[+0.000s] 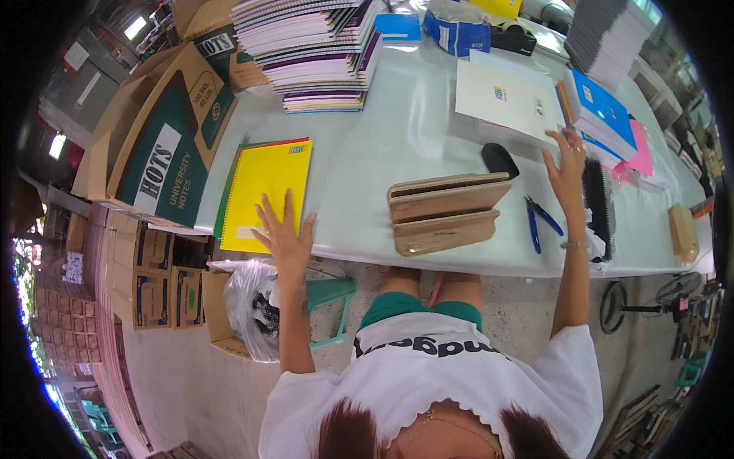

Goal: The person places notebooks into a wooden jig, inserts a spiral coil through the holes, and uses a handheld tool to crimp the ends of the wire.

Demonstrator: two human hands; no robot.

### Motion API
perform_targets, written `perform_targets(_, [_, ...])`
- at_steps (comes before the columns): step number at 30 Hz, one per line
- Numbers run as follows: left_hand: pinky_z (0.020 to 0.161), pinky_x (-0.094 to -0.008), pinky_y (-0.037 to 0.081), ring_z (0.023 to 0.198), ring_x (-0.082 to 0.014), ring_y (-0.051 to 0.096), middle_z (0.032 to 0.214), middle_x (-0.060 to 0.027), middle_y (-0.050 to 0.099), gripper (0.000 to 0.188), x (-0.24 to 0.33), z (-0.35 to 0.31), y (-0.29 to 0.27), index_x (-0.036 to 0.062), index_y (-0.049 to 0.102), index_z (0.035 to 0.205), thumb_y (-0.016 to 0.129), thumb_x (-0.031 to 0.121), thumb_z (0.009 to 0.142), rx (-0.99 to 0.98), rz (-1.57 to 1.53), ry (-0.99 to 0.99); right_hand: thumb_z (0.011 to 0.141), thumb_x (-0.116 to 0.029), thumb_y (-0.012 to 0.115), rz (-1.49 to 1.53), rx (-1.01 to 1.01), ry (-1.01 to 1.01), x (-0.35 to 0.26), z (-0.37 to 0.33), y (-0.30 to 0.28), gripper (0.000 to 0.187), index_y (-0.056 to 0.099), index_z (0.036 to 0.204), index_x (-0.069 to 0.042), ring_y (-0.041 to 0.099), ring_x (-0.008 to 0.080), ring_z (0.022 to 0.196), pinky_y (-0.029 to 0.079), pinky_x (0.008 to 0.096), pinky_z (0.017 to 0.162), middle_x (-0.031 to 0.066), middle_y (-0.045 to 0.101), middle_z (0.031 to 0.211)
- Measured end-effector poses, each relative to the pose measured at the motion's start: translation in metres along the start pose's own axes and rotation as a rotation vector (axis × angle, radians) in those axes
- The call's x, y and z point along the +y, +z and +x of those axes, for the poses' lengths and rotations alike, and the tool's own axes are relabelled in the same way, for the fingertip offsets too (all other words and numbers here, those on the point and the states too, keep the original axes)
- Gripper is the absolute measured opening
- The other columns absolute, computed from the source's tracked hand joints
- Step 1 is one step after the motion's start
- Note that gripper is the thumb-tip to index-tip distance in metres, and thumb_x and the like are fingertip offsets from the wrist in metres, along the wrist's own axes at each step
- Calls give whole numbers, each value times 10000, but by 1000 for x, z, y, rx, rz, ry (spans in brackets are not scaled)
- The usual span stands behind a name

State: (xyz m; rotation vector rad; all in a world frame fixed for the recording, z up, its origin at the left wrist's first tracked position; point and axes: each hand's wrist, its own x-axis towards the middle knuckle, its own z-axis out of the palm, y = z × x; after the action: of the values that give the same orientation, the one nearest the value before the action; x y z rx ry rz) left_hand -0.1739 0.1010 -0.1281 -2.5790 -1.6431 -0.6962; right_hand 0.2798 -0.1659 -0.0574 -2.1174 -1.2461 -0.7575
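My left hand rests with spread fingers on the lower part of a yellow spiral notebook. Edges of green and red covers show from beneath that notebook. My right hand is open, fingers apart and slightly bent, at the near right corner of a stack of pale cover sheets. Whether its fingertips touch the sheets I cannot tell. Just to its right lie black spiral binding coils, and blue-handled pliers are on its left. A slotted wooden block stands between my hands, near a small black rounded object.
A tall stack of spiral notebooks stands at the back left, beside an open cardboard box. Blue-covered books and a tall grey stack are at the right. Below the table's front edge are a green stool and a bag-lined box.
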Motion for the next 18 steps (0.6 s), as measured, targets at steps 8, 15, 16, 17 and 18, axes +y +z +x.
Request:
perform_targets(8, [1070, -703, 154, 1434, -422, 190, 1565, -184, 201, 789, 5, 20, 11, 163, 253, 1519, 541, 551, 895, -109, 135, 30, 838, -340, 698, 21, -92, 156, 73, 50, 46, 373, 627, 1185, -225, 500, 356, 1146, 376, 475, 984, 165, 521, 1224])
perform_targets(15, [1074, -713, 116, 1451, -412, 132, 1576, -175, 176, 792, -26, 28, 13, 164, 213, 1530, 527, 539, 908, -186, 133, 18, 855, -249, 673, -74, -612, -67, 34, 67, 63, 427, 578, 1271, -229, 478, 282, 1229, 395, 550, 940, 93, 520, 1297])
perform_targets(16, [1076, -711, 109, 1453, -411, 123, 1577, -175, 172, 786, -27, 28, 10, 163, 210, 1531, 525, 531, 912, -207, 120, 28, 863, -276, 666, -137, -590, -37, 41, 75, 65, 424, 576, 1275, -229, 478, 287, 1228, 392, 549, 945, 97, 520, 1297])
perform_targets(17, [1079, -710, 96, 1453, -412, 127, 1579, -176, 166, 781, -25, 30, 9, 160, 205, 1532, 525, 518, 916, -204, 98, 40, 870, -303, 659, -200, -568, -7, 48, 81, 65, 423, 573, 1278, -230, 479, 292, 1226, 389, 547, 950, 101, 519, 1297])
perform_targets(18, [1083, -706, 97, 1453, -409, 129, 1579, -177, 166, 776, -25, 28, 9, 162, 208, 1532, 528, 511, 917, -205, 101, 34, 877, -330, 651, -254, -555, 14, 49, 84, 69, 424, 571, 1281, -230, 479, 297, 1224, 386, 546, 955, 104, 518, 1296])
